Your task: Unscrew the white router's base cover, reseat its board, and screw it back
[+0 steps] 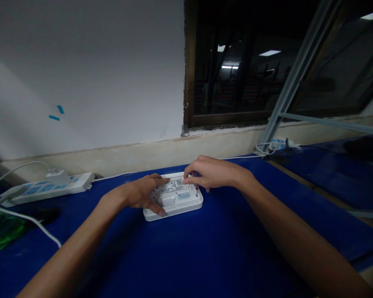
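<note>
A white router or similar network box (174, 203) lies bottom-up on the blue table top (186, 256), showing vent holes and printed labels. My left hand (143, 192) rests over its left side, fingers spread across the underside and thumb curled along the near edge. My right hand (209, 174) sits over its right end, holding a small screwdriver (197, 188) upright, with its thin shaft and red-marked tip pointing down at the box's right corner. The grip hides most of the tool's handle.
A white power strip (46, 188) with a plugged-in adapter and white cable lies at the left. Green translucent material (1, 227) sits at the far left edge. Behind stand a white wall, a dark window, and a metal rail with cables at the right.
</note>
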